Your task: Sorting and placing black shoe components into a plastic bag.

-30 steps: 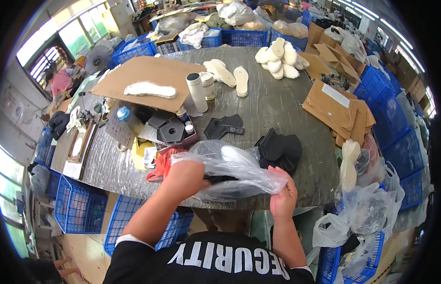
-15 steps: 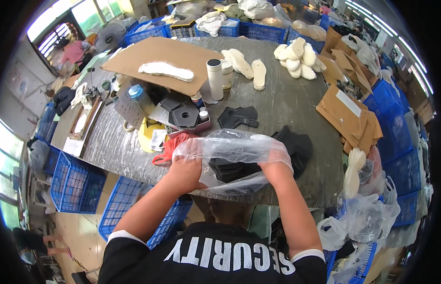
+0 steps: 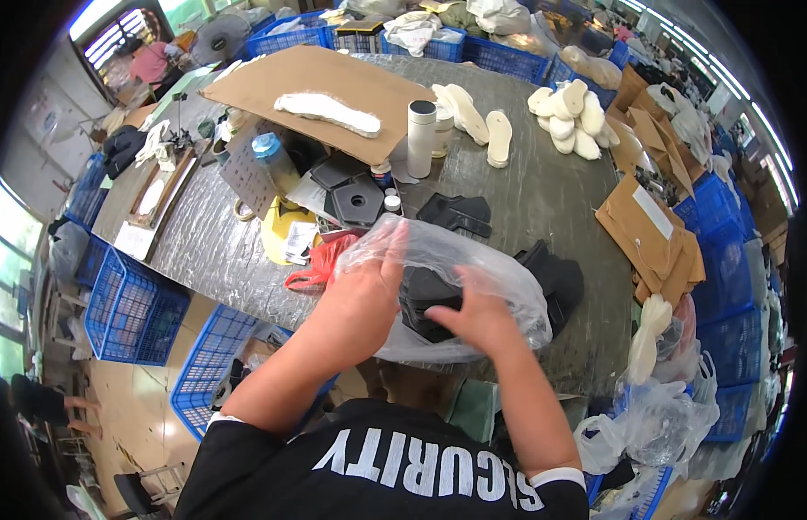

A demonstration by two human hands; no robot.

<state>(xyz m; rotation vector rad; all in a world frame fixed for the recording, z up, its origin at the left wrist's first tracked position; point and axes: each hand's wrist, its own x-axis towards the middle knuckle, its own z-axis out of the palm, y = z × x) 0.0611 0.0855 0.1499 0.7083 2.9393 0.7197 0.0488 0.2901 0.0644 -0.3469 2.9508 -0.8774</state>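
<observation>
The clear plastic bag (image 3: 520,282) lies at the near edge of the worktop (image 3: 551,195), contains stacked black pieces (image 3: 427,288), and has its long axis left to right, with its mouth toward the person. The left hand (image 3: 369,299) is at the bag's left end, fingers extended beneath film; whether it grips cannot be told. The right hand (image 3: 481,316), thumb and fingers parted, is at the mouth beside the pieces, farther left than half a second ago.
</observation>
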